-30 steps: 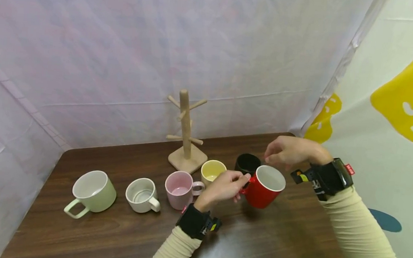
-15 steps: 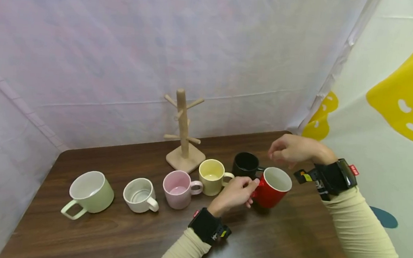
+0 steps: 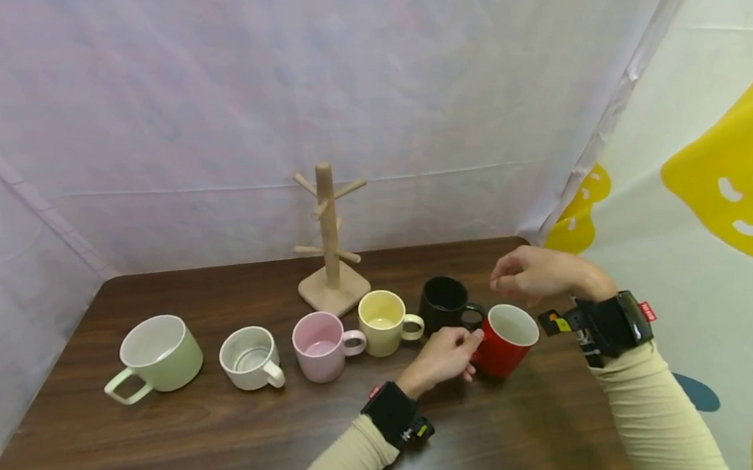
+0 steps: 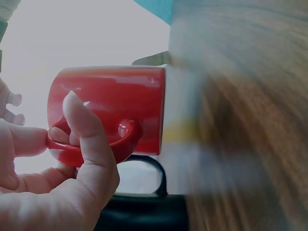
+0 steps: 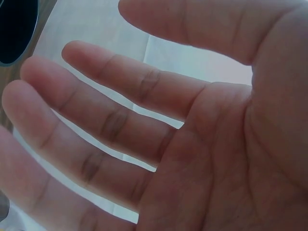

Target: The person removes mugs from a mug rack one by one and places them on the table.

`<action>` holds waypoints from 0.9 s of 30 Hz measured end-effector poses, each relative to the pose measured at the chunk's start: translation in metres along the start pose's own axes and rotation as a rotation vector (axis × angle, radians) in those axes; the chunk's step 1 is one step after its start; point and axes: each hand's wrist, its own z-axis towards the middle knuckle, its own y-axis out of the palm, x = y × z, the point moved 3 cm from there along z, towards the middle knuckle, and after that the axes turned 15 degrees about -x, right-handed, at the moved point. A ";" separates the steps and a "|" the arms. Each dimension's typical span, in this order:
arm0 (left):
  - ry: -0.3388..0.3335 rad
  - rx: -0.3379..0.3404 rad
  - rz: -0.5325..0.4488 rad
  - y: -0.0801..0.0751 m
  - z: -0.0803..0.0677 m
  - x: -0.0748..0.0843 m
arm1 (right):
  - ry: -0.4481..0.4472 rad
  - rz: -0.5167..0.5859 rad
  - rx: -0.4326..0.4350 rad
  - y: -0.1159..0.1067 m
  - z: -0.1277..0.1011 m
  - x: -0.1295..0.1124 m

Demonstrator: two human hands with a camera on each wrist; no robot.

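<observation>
My left hand pinches the handle of a red mug, white inside, at the right of the row. The left wrist view shows thumb and fingers around that red handle; the mug is upright, and I cannot tell whether its base touches the table. Just behind it stands a black mug, handle pointing right. My right hand hovers behind the red mug, holding nothing. Its fingers are loosely bent and spread in the right wrist view.
Leftward along the brown table stand a yellow mug, a pink mug, a white mug and a wide pale green mug. Behind them rises a wooden mug tree with bare pegs. Cloth sheets hang around the table.
My left hand has carried the red mug a little rightward and made it more upright, uncovering the yellow and black mugs' handles. My right hand has shifted only slightly.
</observation>
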 end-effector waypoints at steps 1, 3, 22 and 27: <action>0.000 0.004 0.003 0.001 0.001 -0.001 | 0.000 0.000 0.000 0.000 0.000 0.000; -0.006 0.013 -0.005 0.003 0.002 -0.002 | -0.003 -0.007 0.002 0.001 0.000 0.001; 0.007 0.080 -0.079 0.022 0.020 -0.011 | -0.018 -0.014 0.013 0.011 0.000 0.007; 0.040 0.101 -0.071 0.023 0.023 -0.013 | -0.014 -0.013 0.012 0.013 0.000 0.008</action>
